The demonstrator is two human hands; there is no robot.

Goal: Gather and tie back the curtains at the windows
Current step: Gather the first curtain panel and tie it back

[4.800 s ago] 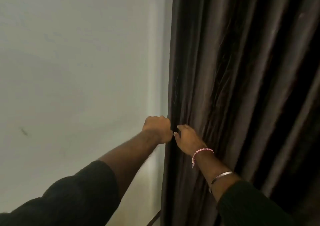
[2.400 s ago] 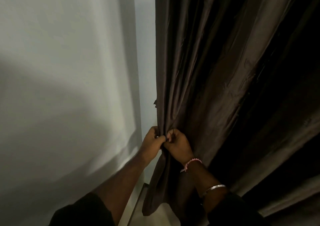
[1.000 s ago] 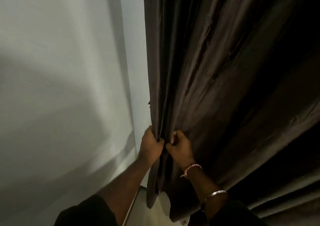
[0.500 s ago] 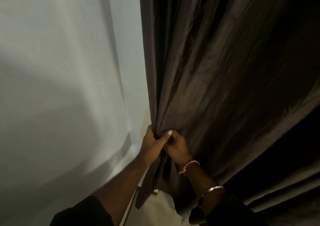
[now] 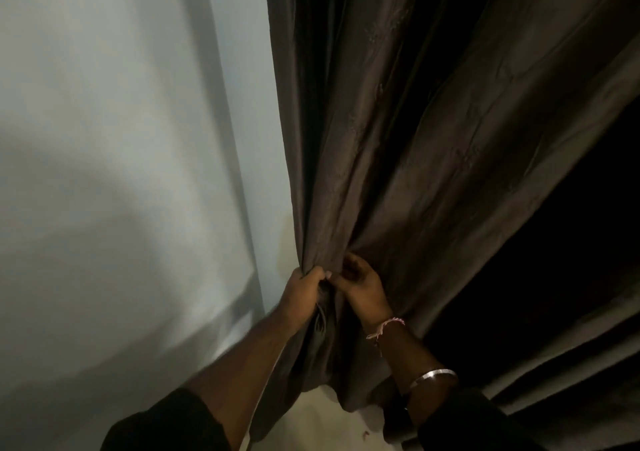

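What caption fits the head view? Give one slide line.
Both hands, left hand and right hand, bunch the dark brown curtain beside a pale wall.

A dark brown curtain hangs over the right half of the view, its folds drawn diagonally down toward a gathered point at lower centre. The left hand grips the bunched left edge of the curtain, fingers curled round the fabric. The right hand sits just beside it, touching, fingers curled into the same bunch. Below the hands the gathered fabric hangs in a loose tail above a pale floor. The right wrist carries a pink thread band and, nearer the sleeve, a metal bangle. A pale wall fills the left side.
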